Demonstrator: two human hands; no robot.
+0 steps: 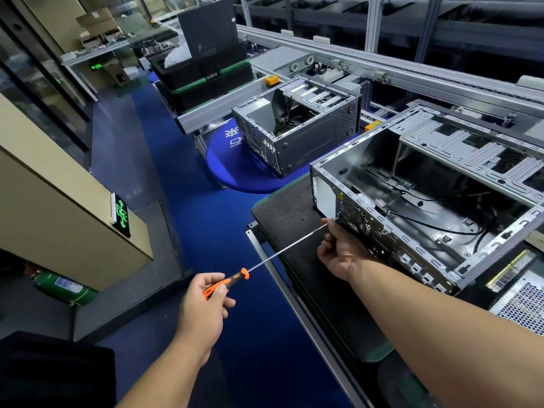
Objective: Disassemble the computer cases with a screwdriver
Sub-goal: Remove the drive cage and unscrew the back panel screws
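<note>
An open grey computer case (435, 201) lies on its side on a black bench mat (288, 213), its rear panel facing me. My left hand (206, 301) grips the orange-and-black handle of a long screwdriver (282, 251). The thin shaft runs up and right to the case's lower rear corner. My right hand (338, 251) is at that corner, fingers pinching the shaft near its tip against the rear panel. The tip itself is hidden behind my fingers.
A second open case (297, 128) stands further back on a round blue table (235, 169). Stacked black trays (206, 75) sit on a conveyor beyond. A perforated metal part (521, 301) lies at the right. A beige cabinet (59, 201) and blue floor fill the left.
</note>
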